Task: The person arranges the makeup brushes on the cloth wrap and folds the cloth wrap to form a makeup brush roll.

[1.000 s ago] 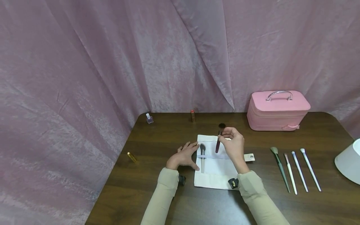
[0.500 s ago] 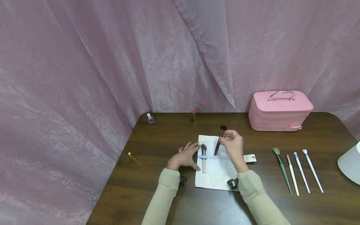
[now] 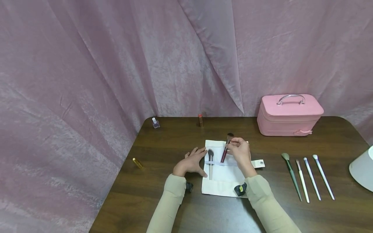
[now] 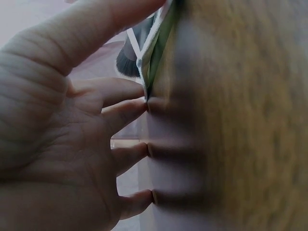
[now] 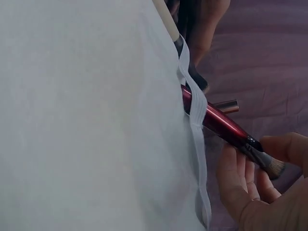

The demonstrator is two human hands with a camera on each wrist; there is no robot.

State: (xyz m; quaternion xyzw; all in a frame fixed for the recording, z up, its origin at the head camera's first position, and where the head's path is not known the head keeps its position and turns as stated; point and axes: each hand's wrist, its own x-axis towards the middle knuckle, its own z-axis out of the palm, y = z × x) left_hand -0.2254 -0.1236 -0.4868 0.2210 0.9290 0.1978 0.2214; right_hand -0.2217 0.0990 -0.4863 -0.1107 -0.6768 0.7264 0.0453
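A white cloth brush roll [image 3: 225,181] lies flat on the dark wooden table [image 3: 163,152]. My right hand [image 3: 239,149] pinches a dark red makeup brush [image 3: 224,152] near its bristles; its handle goes under the roll's elastic band [image 5: 195,130], as the right wrist view shows with the red brush [image 5: 219,122]. A cream-handled brush [image 3: 210,161] sits in the slot to its left. My left hand [image 3: 190,160] rests flat on the table, fingers [image 4: 127,108] straight against the roll's left edge [image 4: 154,43].
Several loose brushes [image 3: 306,176] lie in a row on the right. A pink case [image 3: 289,114] stands at the back right, a white lampshade [image 3: 362,168] at the right edge. A nail polish bottle [image 3: 155,123], a lipstick [image 3: 200,120] and a gold tube [image 3: 137,162] lie left.
My right hand has lowered the red brush and pushed its handle further down under the elastic band. The left hand has stayed put.
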